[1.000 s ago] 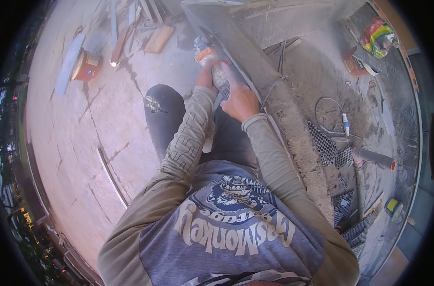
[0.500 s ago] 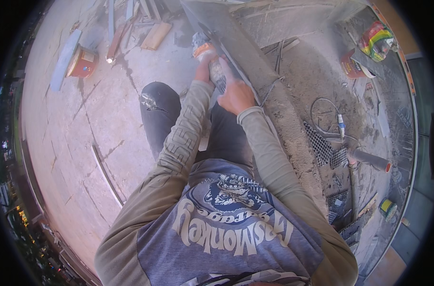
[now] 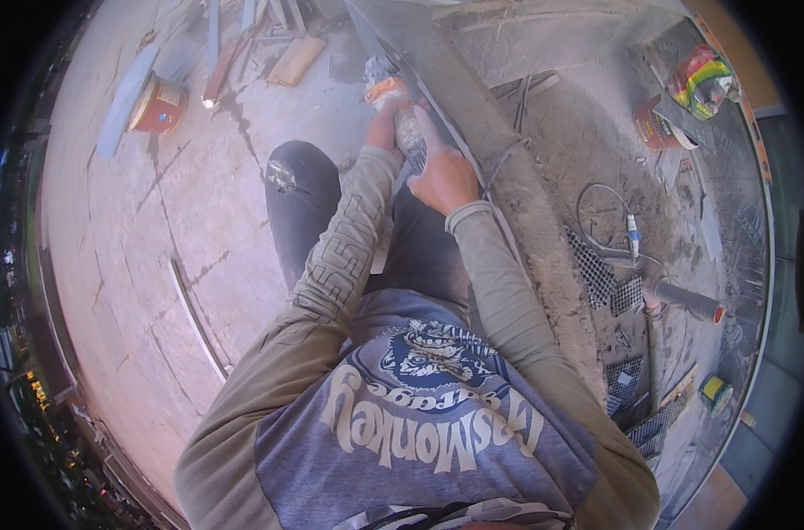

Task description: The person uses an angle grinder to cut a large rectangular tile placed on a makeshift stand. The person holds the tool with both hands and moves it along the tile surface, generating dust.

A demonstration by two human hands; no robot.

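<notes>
A dusty angle grinder (image 3: 409, 137) with an orange band near its grey head is held in both my hands, pointing away from me. My left hand (image 3: 383, 128) is closed round the front of its body, just behind the band. Further back, my right hand (image 3: 446, 179) wraps the rear of the body, with a finger stretched along it. The grinder's head lies close against the side of a raised concrete ledge (image 3: 473, 97). Dust blurs the head, and I cannot make out its disc.
Left stands a red-brown bucket (image 3: 159, 108) beside a pale board (image 3: 126, 102); wood pieces (image 3: 296, 60) lie ahead. Right of the ledge are a cable with a blue plug (image 3: 633, 237), black mesh (image 3: 589, 269), a pipe (image 3: 689, 300), another bucket (image 3: 663, 128) and a colourful bag (image 3: 701, 81).
The view has shifted slightly, so most things sit a little further right. Both hands keep their hold on the angle grinder along the ledge.
</notes>
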